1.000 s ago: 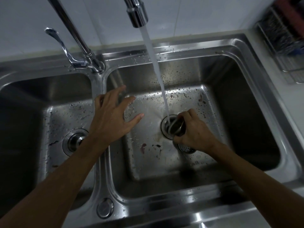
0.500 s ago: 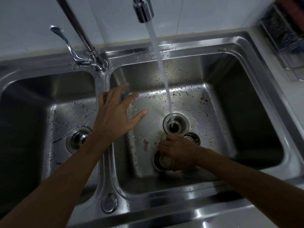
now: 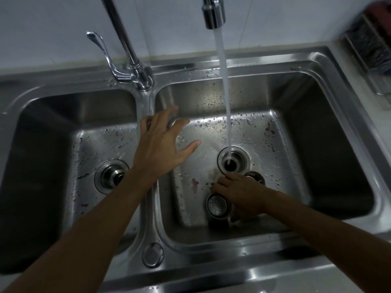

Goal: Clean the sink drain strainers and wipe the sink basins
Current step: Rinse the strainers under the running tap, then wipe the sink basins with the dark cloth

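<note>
A steel double sink fills the view. In the right basin (image 3: 296, 127) water runs from the tap spout (image 3: 213, 12) straight into the bare drain hole (image 3: 231, 162). My right hand (image 3: 241, 194) is low on the basin floor, closed on a steel strainer basket (image 3: 218, 205) that lies with its perforated face up. A second strainer piece (image 3: 255, 176) lies just behind that hand, partly hidden. My left hand (image 3: 163, 146) hovers over the divider between the basins with fingers spread and nothing in it. The left basin's drain (image 3: 112, 176) has its strainer seated.
The tap's lever handle (image 3: 101, 49) and neck rise from the back rim. A wire rack (image 3: 372, 49) stands on the counter at the right. Dark specks and a reddish stain (image 3: 194, 183) mark the right basin floor. A round cap (image 3: 153, 255) sits on the front rim.
My right hand carried the strainer basket from under the water at the drain down to the basin floor near the front. The left hand has barely moved.
</note>
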`<state>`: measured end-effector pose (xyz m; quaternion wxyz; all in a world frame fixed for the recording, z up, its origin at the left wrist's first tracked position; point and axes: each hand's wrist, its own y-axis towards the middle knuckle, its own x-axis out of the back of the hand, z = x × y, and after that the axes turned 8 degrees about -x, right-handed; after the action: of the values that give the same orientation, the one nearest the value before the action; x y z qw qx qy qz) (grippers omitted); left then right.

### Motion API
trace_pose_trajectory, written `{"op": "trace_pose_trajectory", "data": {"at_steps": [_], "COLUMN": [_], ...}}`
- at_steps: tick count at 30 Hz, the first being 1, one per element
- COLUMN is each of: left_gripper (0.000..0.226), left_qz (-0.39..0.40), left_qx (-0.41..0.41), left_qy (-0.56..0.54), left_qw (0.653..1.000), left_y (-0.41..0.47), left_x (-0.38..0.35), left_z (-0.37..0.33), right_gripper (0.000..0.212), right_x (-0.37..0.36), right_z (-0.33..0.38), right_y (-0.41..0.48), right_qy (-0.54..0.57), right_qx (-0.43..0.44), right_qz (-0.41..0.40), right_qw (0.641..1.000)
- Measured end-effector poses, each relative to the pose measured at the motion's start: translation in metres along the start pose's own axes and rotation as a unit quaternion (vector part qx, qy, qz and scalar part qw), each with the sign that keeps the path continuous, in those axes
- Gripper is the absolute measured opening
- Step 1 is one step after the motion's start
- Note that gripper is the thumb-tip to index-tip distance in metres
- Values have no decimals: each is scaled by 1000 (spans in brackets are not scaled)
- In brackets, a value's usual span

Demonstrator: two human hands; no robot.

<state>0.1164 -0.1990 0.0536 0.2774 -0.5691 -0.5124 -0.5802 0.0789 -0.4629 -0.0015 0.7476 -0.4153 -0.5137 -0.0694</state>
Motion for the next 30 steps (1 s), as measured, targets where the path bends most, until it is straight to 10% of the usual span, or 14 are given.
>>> {"op": "trace_pose_trajectory", "data": {"at_steps": [5, 7, 10, 13, 18, 30], "left_gripper": [66, 71, 70, 63, 50, 45], "left_qz": [-73, -115, -209, -183, -27, -142], "left_qx": [29, 67, 96, 124, 180, 98], "left_qy": [-44, -30, 21, 59, 103, 91], "left_qw": [996, 991, 973, 974, 978, 981], "left_y": [-1, 8, 34, 66, 100, 62], "left_x": [10, 27, 64, 96, 102, 104], "left_z": [0, 15, 50, 90, 130, 102], "right_gripper": [75, 51, 36, 44, 32, 45], "right_x": [53, 91, 150, 201, 241, 234], "right_z": [17, 31, 47, 62, 88, 96], "right_y": [10, 29, 63, 90, 119, 123], "right_qy": [347, 630, 906, 971, 979, 974], "right_qx": [-80, -96, -24, 22, 21, 4], "right_qz": [-79, -159, -146, -135, -139, -162], "right_qw": [931, 754, 397, 196, 146, 157]}}
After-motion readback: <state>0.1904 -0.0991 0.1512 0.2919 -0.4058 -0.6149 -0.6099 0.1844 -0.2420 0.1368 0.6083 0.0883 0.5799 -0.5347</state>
